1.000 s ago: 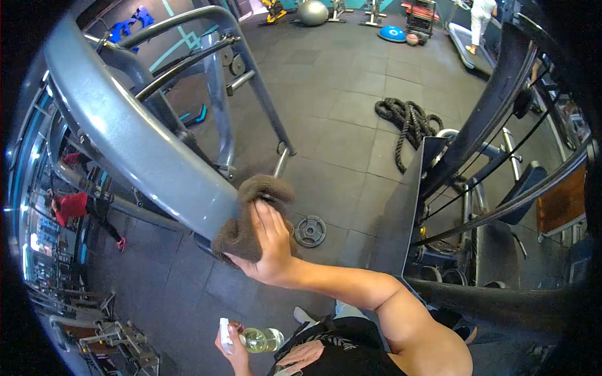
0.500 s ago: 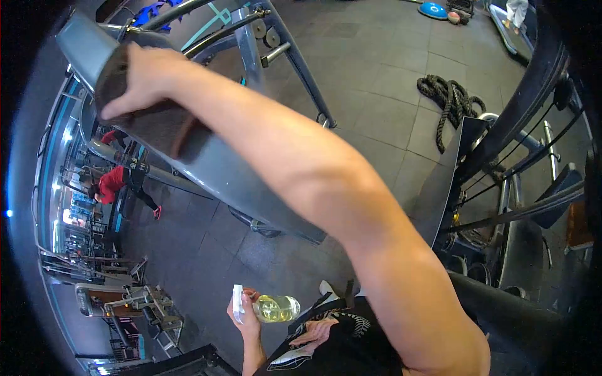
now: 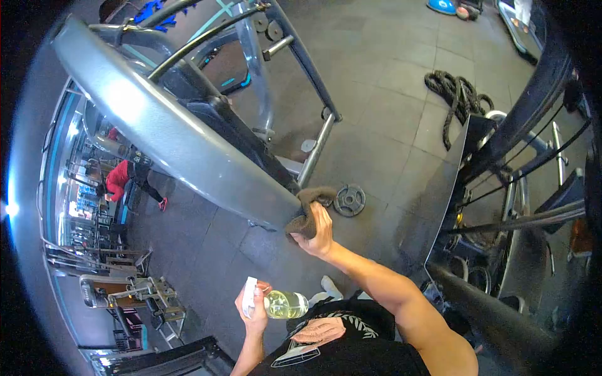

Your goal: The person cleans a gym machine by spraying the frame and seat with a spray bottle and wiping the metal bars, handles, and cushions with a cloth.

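Note:
My right hand [image 3: 318,230] grips a brown cloth [image 3: 305,216], which wraps over the near end of a long grey metal beam [image 3: 182,147] on a gym machine. The beam curves away to the upper left and has a glossy shine. Low in the view, my left hand [image 3: 254,308] holds a clear spray bottle [image 3: 286,304] by its neck, below its white trigger head. Yellowish liquid shows inside the bottle, which lies tilted on its side. It is apart from the beam.
A weight plate [image 3: 349,200] lies on the dark tiled floor just beyond the cloth. A coiled black rope [image 3: 458,94] rests farther right. Another cable machine [image 3: 501,188] stands at my right. A person in red [image 3: 118,180] is at the left, near more gym equipment.
My right hand has moved the cloth from the far upper-left end of the beam to its near end. My left hand still holds the spray bottle, shifted slightly right.

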Tool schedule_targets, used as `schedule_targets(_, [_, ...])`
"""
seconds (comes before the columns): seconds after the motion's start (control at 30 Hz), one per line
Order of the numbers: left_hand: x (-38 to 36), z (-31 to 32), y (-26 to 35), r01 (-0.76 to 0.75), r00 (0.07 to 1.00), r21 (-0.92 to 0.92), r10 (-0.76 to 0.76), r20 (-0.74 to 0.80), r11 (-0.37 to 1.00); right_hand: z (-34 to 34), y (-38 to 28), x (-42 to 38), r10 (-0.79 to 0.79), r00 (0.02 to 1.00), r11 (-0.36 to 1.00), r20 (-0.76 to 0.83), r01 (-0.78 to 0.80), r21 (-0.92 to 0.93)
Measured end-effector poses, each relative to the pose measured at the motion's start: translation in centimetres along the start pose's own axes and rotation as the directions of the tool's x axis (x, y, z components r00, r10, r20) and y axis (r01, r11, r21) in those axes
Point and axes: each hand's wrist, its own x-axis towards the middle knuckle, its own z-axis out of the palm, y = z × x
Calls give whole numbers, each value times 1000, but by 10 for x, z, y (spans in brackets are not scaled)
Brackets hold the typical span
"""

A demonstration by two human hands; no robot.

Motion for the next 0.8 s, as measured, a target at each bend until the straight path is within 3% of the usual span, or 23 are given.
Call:
schedule_targets(0.1, [-5, 7, -1, -41, 999, -12, 41, 24, 999, -4, -28, 42, 4, 999, 1000, 33, -5, 26])
schedule_targets(0.13, [-4, 8, -2, -50, 998, 14, 50, 25, 999, -6, -45, 69, -101, 995, 995, 16, 102, -15])
schedule_targets(0.2, [-6, 4, -2, -68, 998, 69, 67, 19, 995, -16, -100, 139, -141, 989, 989, 45, 138, 58])
schedule_targets(0.27, [-6, 4, -2, -98, 995, 97, 98, 3, 990, -22, -157, 205, -292, 948, 938, 128, 310, -154])
schedule_targets(0.33, [-5, 11, -5, -101, 994, 79, 103, -21, 992, -3, -202, 269, -344, 914, 898, 217, 387, -209])
schedule_targets(0.37, [-7, 14, -6, -86, 996, 54, 88, -35, 995, 14, -220, 301, -299, 922, 900, 245, 358, -248])
schedule_targets(0.43, [0, 16, -4, -108, 993, 24, 109, -52, 994, 50, -244, 354, -387, 906, 853, 170, 422, -306])
schedule_targets(0.5, [1, 20, 0, -138, 988, 6, 138, -66, 990, 70, -260, 386, -362, 917, 851, 167, 399, -342])
schedule_targets(0.63, [5, 23, -4, -193, 979, -22, 191, -73, 981, 49, -254, 370, -357, 910, 866, 209, 406, -290])
schedule_targets(0.8, [1, 21, -7, -172, 985, -20, 171, -40, 985, -13, -208, 262, -334, 896, 850, 292, 420, -317])
